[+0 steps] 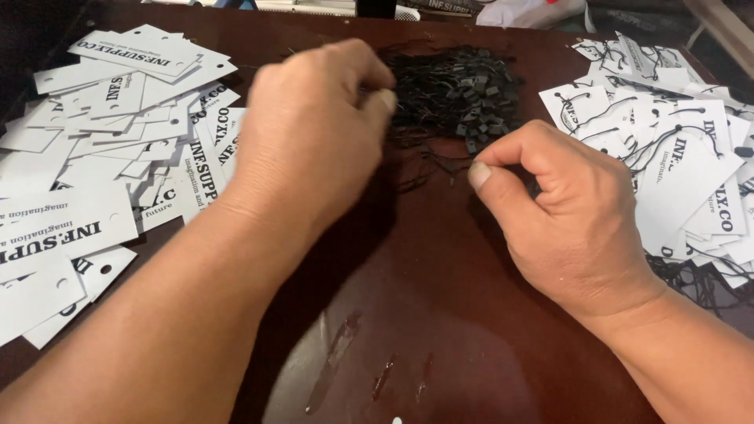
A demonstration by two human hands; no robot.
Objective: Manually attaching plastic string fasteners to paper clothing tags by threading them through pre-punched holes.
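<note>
At the top centre of the frame lies a tangled heap of thin black strings with small plastic fasteners (455,90). The left hand (310,133) is curled, fingertips pinched into its near edge; the right hand (561,212) pinches one strand. Strung white card tags (667,149) pile up at right — a larger unstrung stack of white card tags (110,141) waits at left on the dark brown table (440,314).

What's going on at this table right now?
A person works with both bare hands at a dark brown table. The left hand and the right hand are both pinched closed at a tangled pile of black strings with small clasps, apparently pulling thin strands from it. A heap of white printed tags without strings lies to the left. To the right is a heap of white tags with black strings attached.
</note>
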